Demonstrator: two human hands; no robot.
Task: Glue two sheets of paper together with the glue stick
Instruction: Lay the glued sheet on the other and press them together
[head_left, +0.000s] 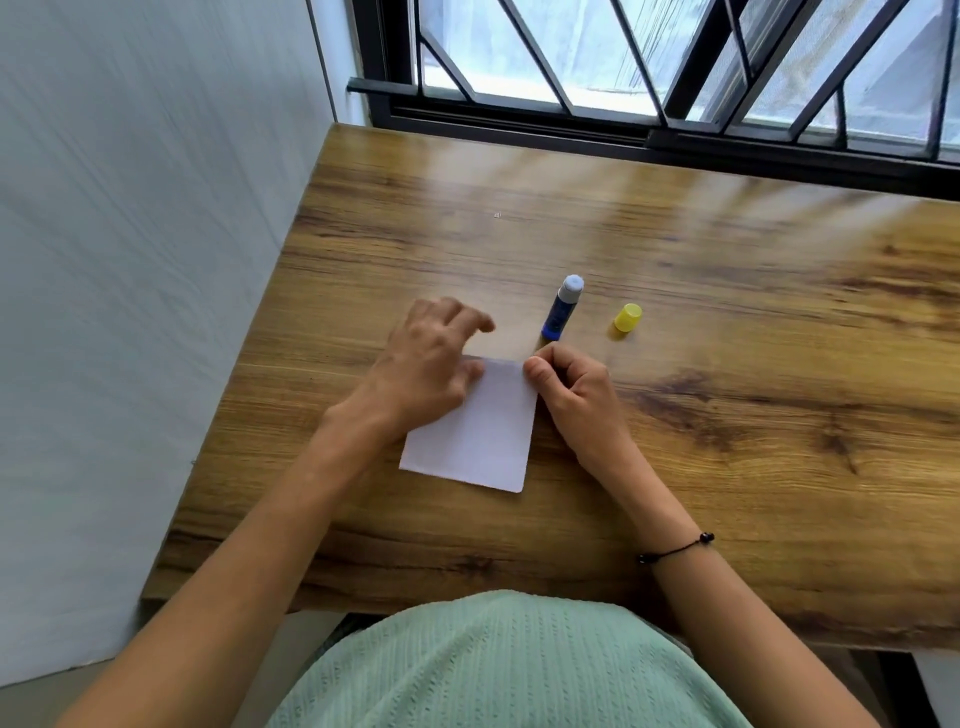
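Note:
A small white sheet of paper (480, 434) lies flat on the wooden table (675, 322); whether a second sheet lies under it cannot be told. My left hand (431, 364) rests on the paper's far left corner, thumb on the sheet, fingers spread. My right hand (569, 389) is curled, its thumb and fingertips pinching the far right corner. Just beyond the paper stands the blue glue stick (562, 307), upright with its cap off. Its yellow cap (628, 317) sits on the table to the right of the stick.
A white wall (130, 312) borders the table's left edge. A barred window (649, 62) with a black frame runs along the far edge. The near table edge is at my green-clad torso (509, 670).

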